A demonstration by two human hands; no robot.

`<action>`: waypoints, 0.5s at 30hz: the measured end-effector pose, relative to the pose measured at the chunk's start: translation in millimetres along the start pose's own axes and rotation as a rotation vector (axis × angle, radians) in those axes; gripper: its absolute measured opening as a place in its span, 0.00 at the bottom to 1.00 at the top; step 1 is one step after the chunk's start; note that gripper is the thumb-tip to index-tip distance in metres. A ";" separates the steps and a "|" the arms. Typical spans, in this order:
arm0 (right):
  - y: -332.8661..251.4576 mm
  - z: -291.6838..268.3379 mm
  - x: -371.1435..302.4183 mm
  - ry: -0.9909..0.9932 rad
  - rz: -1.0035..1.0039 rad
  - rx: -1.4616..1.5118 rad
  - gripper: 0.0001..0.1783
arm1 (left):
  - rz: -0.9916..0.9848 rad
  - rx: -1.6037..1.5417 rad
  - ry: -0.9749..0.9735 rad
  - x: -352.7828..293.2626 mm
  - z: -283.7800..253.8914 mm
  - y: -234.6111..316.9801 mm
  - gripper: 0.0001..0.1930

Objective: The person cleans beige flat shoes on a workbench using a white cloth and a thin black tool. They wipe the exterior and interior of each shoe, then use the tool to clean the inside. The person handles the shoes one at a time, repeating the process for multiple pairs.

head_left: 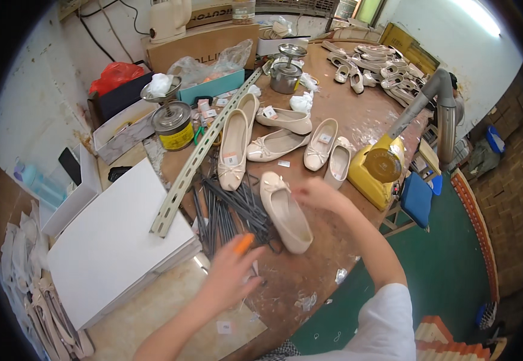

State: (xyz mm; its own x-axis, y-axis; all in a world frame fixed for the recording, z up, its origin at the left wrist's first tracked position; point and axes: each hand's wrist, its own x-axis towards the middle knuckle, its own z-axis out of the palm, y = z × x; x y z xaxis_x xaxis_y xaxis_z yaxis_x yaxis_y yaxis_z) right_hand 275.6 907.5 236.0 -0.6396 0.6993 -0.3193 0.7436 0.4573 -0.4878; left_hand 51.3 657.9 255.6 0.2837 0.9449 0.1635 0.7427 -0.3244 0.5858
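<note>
A person looks down at a cluttered brown desk (358,120). The left hand (228,274) is curled around a small orange tool (244,243), whose tip pokes out above the fingers, over a heap of dark metal rods (228,207). The right hand (315,194) reaches in from the right and rests at the edge of a cream ballet flat (285,212); it is blurred, so whether the fingers grip the shoe cannot be told. This flat lies sole down near the desk's front edge, toe with its bow pointing away. Beyond it lie five more cream flats (276,135) in a loose fan. A perforated metal rail (204,150) runs diagonally to the left, one end resting on a stack of white boards (108,249). A yellow machine (376,168) stands just right of the shoes.
</note>
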 end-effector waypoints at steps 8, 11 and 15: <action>136.5 -26.0 37.8 0.570 0.232 -0.586 0.21 | -0.013 0.141 -0.148 103.2 102.3 50.6 0.28; 61.9 -34.3 8.4 0.634 0.045 -0.214 0.26 | -0.034 0.124 -0.172 94.2 108.1 26.4 0.15; -31.8 -20.9 -119.6 0.702 0.073 0.176 0.38 | 0.073 0.059 0.057 85.8 115.5 24.2 0.09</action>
State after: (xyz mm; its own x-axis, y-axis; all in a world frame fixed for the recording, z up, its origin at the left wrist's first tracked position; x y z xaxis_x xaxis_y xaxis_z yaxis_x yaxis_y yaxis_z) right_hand 332.5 820.9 306.7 -0.2700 0.9393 0.2116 0.6993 0.3424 -0.6275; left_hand 163.8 725.9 192.2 0.3043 0.9192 0.2500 0.7565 -0.3927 0.5229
